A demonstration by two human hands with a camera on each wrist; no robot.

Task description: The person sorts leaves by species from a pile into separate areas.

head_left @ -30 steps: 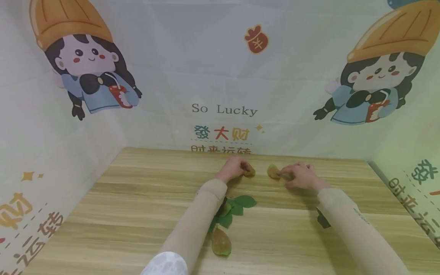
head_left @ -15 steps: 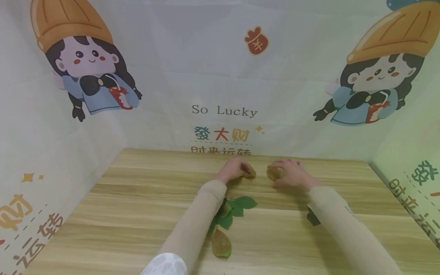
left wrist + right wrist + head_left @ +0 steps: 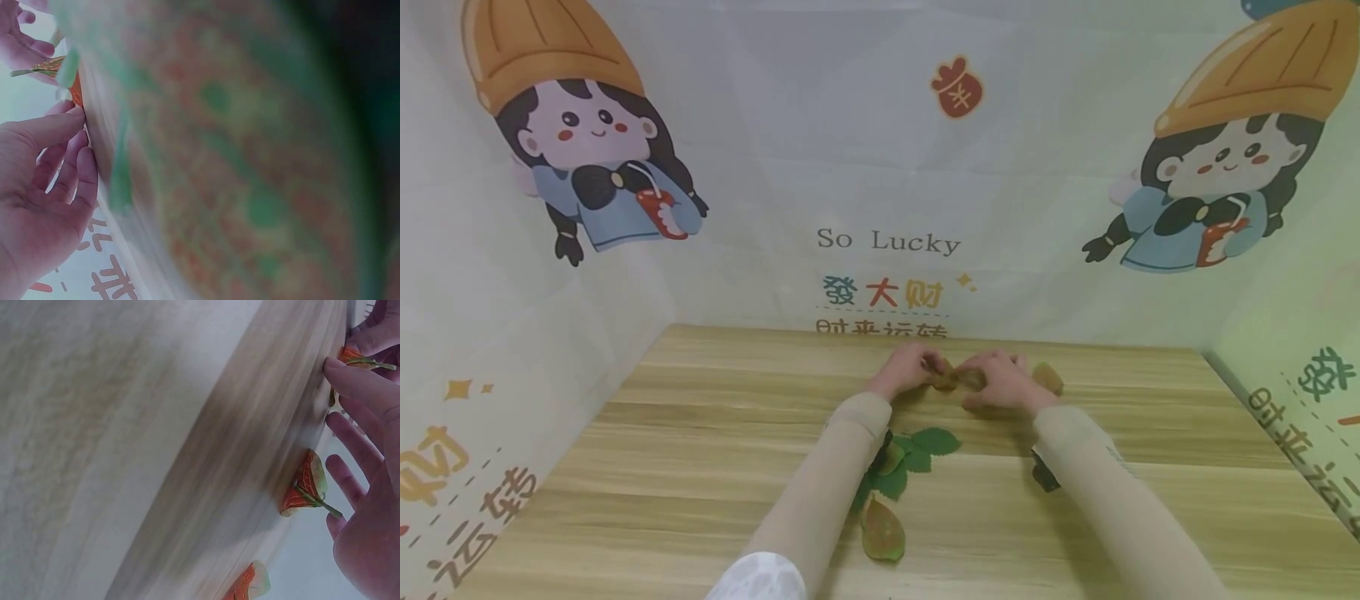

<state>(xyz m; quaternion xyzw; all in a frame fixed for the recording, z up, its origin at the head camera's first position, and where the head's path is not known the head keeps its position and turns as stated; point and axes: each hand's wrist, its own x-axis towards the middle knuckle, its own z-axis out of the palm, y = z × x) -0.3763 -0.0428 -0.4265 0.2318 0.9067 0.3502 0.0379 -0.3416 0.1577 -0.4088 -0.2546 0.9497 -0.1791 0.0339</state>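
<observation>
In the head view my left hand (image 3: 910,368) reaches to the table's far side and pinches an orange-brown leaf (image 3: 943,375). That leaf (image 3: 356,357), with its green stem, shows at the left fingertips in the right wrist view. Close beside it is my right hand (image 3: 1000,382), its fingers loosely bent and spread. A second leaf (image 3: 306,486) lies near my right ring and little fingers. Further right lies another orange-green leaf (image 3: 1047,377). Whether the right fingertips touch a leaf is hidden in the head view.
Nearer on the wooden table (image 3: 715,433) lie green leaves (image 3: 917,454) and a brown-green leaf (image 3: 883,530), partly behind the left forearm. A blurred, mottled leaf (image 3: 250,156) fills much of the left wrist view. Printed cloth (image 3: 805,142) stands behind the table.
My right hand has moved left towards the left hand, uncovering a leaf on its right and covering the one beside the left hand. My left hand stays almost still.
</observation>
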